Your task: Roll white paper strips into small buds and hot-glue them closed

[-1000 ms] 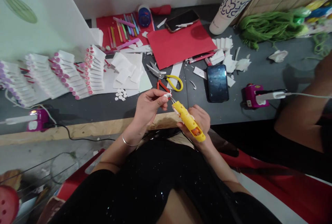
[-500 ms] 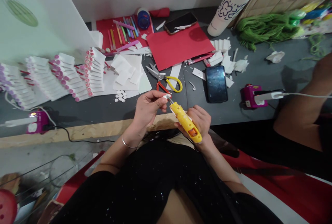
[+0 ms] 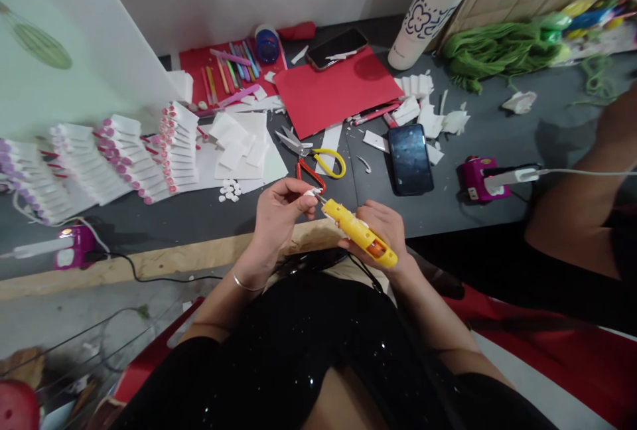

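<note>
My right hand (image 3: 383, 231) is wrapped round a yellow hot glue gun (image 3: 361, 231), its metal nozzle pointing up and left. Between thumb and fingertips, my left hand (image 3: 281, 211) pinches a small white piece (image 3: 313, 192) at the nozzle's tip; its exact kind is too small to tell. Just beyond the hands lie scissors (image 3: 311, 151) with one yellow and one red handle loop. Several small white discs (image 3: 229, 190) sit in a cluster left of my left hand. White paper pieces (image 3: 239, 141) are piled behind them.
Rows of white paper strips with pink and purple ends (image 3: 179, 148) stand at the left. A phone (image 3: 411, 159), red sheets (image 3: 338, 88), a tall white tumbler (image 3: 423, 15) and green yarn (image 3: 500, 52) lie further back. Another person's arm (image 3: 582, 198) rests at the right, near a purple power adapter (image 3: 482, 180).
The glue gun has tilted flatter and its rear has shifted slightly right. My left hand has moved slightly left with the white piece. The whole view has shifted a little.
</note>
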### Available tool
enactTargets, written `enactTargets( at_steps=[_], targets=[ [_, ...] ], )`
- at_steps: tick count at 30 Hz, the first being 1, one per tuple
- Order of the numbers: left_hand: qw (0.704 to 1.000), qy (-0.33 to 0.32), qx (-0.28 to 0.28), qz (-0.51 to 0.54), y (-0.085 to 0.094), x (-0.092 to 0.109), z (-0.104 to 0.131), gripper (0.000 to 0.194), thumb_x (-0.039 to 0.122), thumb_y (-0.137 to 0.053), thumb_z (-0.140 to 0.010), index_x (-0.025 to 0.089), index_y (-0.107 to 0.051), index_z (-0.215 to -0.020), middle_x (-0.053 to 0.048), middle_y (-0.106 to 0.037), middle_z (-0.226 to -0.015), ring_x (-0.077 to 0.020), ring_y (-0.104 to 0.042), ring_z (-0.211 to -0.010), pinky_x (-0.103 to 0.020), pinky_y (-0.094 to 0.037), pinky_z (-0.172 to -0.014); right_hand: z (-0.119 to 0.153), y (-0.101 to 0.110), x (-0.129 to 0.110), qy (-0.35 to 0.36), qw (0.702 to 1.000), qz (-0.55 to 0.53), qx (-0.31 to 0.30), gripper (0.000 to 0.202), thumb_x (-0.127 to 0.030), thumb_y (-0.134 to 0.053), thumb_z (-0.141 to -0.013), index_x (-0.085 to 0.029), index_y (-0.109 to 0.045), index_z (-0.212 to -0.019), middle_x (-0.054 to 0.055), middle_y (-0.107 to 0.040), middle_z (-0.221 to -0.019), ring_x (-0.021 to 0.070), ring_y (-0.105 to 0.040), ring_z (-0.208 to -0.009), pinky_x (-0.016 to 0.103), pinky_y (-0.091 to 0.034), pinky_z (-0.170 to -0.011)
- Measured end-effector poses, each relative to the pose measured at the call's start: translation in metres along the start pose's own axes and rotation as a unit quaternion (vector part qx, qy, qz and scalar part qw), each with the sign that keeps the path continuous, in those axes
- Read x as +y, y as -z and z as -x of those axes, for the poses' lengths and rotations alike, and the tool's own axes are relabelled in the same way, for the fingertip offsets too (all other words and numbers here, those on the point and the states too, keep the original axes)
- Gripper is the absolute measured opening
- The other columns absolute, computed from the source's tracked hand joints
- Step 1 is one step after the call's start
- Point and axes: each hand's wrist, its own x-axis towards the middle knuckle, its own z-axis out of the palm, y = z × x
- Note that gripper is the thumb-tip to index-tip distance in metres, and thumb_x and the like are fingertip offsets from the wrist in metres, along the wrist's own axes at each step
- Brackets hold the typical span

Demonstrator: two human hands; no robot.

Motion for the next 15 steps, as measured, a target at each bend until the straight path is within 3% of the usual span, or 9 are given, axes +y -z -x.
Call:
enactTargets(
  at_steps=[7, 9, 13, 15],
  targets=[
    [0.997, -0.046, -0.026, -0.049, 0.005, -0.004, 0.002, 0.035, 0.037, -0.095, -0.061, 0.018, -0.068, -0.072, 0.003, -0.067, -0.069, -0.0040, -0.054, -0.047, -0.018, -0.050, -0.046, -0.007, 0.017, 0.007, -0.036, 0.989, -0.129, -0.062, 0.054, -0.059, -0.049, -0.102, -0.020, -0.043, -0.066, -0.003, -0.041, -0.058, 0.0101, -0.034, -0.055, 0.027, -0.029, -0.054],
    [0.996, -0.059, -0.029, -0.065, 0.007, -0.003, 0.000, 0.035, 0.036, -0.094, -0.062, 0.018, -0.067, -0.071, 0.003, -0.066, -0.070, -0.0037, -0.054, -0.047, -0.018, -0.048, -0.045, -0.005, 0.022, 0.008, -0.106, 0.965, -0.226, -0.079, 0.054, -0.063, -0.053, -0.099, -0.020, -0.046, -0.066, -0.003, -0.043, -0.058, 0.0096, -0.038, -0.053, 0.026, -0.029, -0.050],
    [0.997, -0.056, -0.015, -0.045, 0.015, -0.003, -0.008, 0.041, 0.045, -0.095, -0.060, 0.018, -0.066, -0.072, 0.003, -0.064, -0.067, -0.0028, -0.048, -0.045, -0.017, -0.044, -0.041, 0.009, 0.027, 0.014, -0.294, 0.883, -0.359, -0.072, 0.057, -0.070, -0.059, -0.091, -0.021, -0.049, -0.064, -0.003, -0.043, -0.054, 0.0094, -0.037, -0.047, 0.025, -0.030, -0.043],
    [0.999, -0.033, -0.029, -0.026, 0.018, -0.004, -0.011, 0.045, 0.049, -0.096, -0.057, 0.019, -0.066, -0.073, 0.004, -0.062, -0.065, -0.0026, -0.046, -0.044, -0.017, -0.041, -0.040, 0.013, 0.024, 0.026, -0.322, 0.880, -0.343, -0.060, 0.061, -0.073, -0.054, -0.091, -0.021, -0.046, -0.061, -0.002, -0.042, -0.052, 0.0097, -0.038, -0.046, 0.026, -0.031, -0.043]
  ],
)
